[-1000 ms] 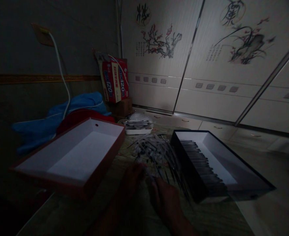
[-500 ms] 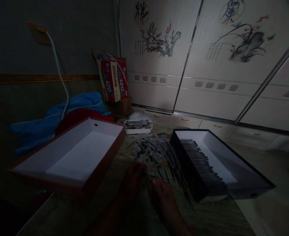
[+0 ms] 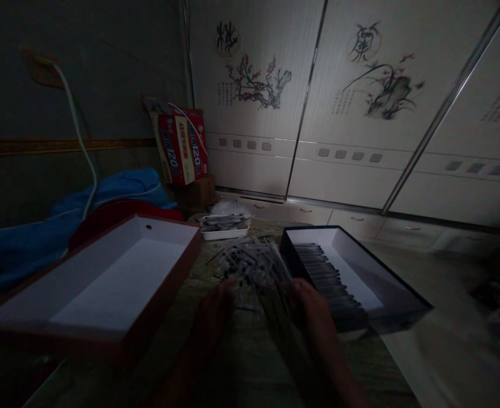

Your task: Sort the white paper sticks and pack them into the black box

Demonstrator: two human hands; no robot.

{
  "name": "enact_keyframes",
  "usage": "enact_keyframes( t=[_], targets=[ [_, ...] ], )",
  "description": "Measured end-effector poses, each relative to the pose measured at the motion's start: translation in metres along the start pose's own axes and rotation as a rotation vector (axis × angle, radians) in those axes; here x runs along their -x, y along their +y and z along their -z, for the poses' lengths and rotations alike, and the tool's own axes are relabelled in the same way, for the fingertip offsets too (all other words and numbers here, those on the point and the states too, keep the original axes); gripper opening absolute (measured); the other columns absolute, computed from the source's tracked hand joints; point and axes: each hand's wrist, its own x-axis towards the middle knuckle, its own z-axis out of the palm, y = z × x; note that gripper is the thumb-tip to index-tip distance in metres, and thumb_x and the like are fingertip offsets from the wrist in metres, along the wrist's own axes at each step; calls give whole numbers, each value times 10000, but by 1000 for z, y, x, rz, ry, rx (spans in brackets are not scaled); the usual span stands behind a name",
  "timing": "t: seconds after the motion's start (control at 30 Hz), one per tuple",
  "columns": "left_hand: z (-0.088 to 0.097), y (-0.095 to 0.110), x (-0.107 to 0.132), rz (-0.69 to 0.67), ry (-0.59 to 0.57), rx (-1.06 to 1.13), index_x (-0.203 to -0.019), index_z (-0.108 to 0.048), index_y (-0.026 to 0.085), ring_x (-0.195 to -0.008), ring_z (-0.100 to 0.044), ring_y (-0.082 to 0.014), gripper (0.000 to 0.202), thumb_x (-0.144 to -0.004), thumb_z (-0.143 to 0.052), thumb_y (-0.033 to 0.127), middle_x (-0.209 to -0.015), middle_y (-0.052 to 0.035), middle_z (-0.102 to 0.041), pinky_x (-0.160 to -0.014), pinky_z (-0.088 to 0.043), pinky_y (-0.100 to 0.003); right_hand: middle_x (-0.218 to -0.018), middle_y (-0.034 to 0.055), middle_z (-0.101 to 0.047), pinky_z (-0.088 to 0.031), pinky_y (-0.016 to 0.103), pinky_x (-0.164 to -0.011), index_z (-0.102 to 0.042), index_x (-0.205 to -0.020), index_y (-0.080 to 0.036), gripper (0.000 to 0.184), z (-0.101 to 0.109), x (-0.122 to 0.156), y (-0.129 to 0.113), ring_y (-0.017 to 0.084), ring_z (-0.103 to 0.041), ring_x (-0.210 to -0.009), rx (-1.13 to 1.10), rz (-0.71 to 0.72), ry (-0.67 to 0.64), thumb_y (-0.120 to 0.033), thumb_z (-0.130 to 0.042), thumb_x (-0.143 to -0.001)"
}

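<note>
In the dim head view, a heap of thin pen-like sticks [image 3: 252, 260], greyish with dark ends, lies in the middle of the table. My left hand [image 3: 216, 303] is at the near left of the heap, its fingertips dark and blurred. Over on the right, my right hand [image 3: 309, 300] is beside long dark rods at the heap's edge, close to the wall of the dark box [image 3: 397, 320]. Its fingers are smeared, and whether it grips a rod is unclear. Inside that box, a row of similar dark sticks [image 3: 330, 277] lies side by side.
A red-brown box with a white inside [image 3: 105, 277] stands on the left. Behind the heap is a white tray [image 3: 224, 233] of sticks and clear plastic. Blue cloth [image 3: 105, 190], a red printed carton [image 3: 184, 147] and a white cable [image 3: 77, 127] are farther back, before sliding doors [image 3: 250, 113].
My hands have parted from close together in front of the heap. The right has moved rightward toward the dark box, the left slightly left. The camera view has shifted to the right.
</note>
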Motion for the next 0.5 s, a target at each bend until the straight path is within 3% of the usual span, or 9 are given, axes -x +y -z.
enact_keyframes(
  t=[0.1,0.17,0.27,0.37,0.5],
  targets=[
    [3,-7,-4,16,4,41,-863,-687,148,-564,-562,-103,394,-616,-700,454,-628,2,-630,-521,-436,-202,-684,12,-614,-439,241,-580,-621,-953,-174,342,52,-32,-5,156,-558,-626,215,143,66,-423,-419,-834],
    [4,-9,-7,25,10,48,-846,-690,142,-553,-551,-91,388,-613,-704,452,-619,8,-622,-508,-422,-188,-880,54,-636,-452,276,-692,-623,-971,-184,317,85,-60,4,186,-580,-808,440,262,90,-387,-422,-833],
    [4,-10,-9,22,9,39,-837,-692,138,-551,-543,-88,378,-618,-702,447,-614,8,-617,-497,-409,-180,-977,92,-616,-423,292,-748,-640,-998,-189,278,118,-103,24,208,-555,-933,1089,206,76,-297,-435,-845],
    [5,-12,-11,12,10,36,-832,-696,140,-557,-550,-98,361,-624,-699,435,-618,4,-622,-513,-421,-195,-966,110,-619,-397,318,-707,-665,-983,-220,252,127,-134,40,241,-559,-927,1296,142,-8,-248,-456,-846],
    [7,-14,-12,10,32,42,-805,-703,139,-545,-544,-96,325,-620,-708,406,-611,2,-625,-514,-424,-201,-915,118,-627,-381,324,-705,-691,-881,-210,229,116,-160,54,239,-573,-892,1399,133,-162,-192,-468,-831]
  ],
)
